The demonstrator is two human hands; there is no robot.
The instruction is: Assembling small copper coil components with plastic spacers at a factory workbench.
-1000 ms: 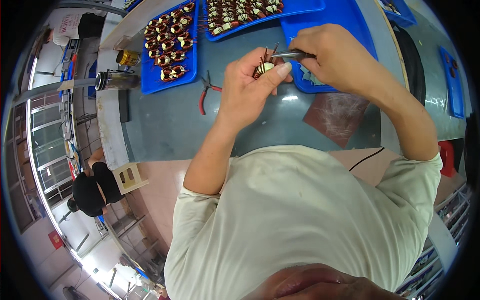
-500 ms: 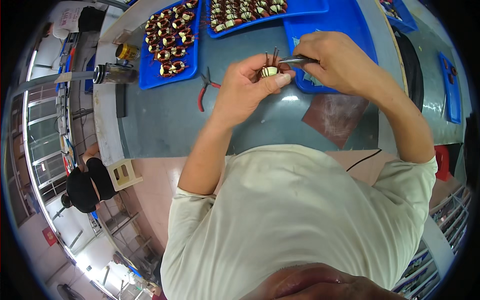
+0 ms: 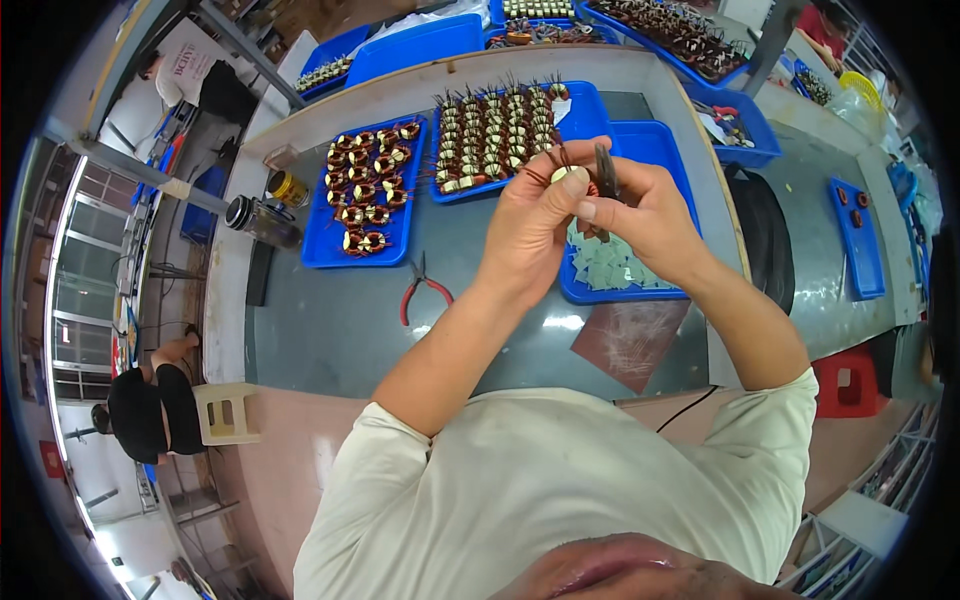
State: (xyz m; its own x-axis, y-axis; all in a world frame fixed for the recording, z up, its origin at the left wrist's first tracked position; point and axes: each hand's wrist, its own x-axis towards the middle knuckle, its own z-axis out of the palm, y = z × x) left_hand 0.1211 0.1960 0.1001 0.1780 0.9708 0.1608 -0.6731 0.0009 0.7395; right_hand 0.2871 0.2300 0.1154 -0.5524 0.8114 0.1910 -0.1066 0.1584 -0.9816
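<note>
My left hand (image 3: pixel 530 225) is closed around a small wire-wound coil (image 3: pixel 570 174) with a cream-coloured piece in it, its thumb lying over the near side. Thin reddish-brown wire ends stick out past the fingers. Against the coil's right side, my right hand (image 3: pixel 655 215) grips dark pliers (image 3: pixel 605 172), held nearly upright; their working end is partly hidden by the fingers. Below the hands lies a blue tray (image 3: pixel 610 296) of pale green flat pieces (image 3: pixel 612 264).
Red-handled pliers (image 3: pixel 424 291) rest on the grey tabletop (image 3: pixel 500 345). Two blue trays, one left (image 3: pixel 313 235) and one behind my hands (image 3: pixel 585 105), carry rows of coils. A brown sheet (image 3: pixel 632 345) lies at the front right. A dark-lidded bottle (image 3: pixel 265 222) stands left, and a person (image 3: pixel 155 410) sits beyond.
The view has tilted up, showing more trays at the back. Both hands now hold the coil higher and nearer; the pliers have turned from sideways to upright.
</note>
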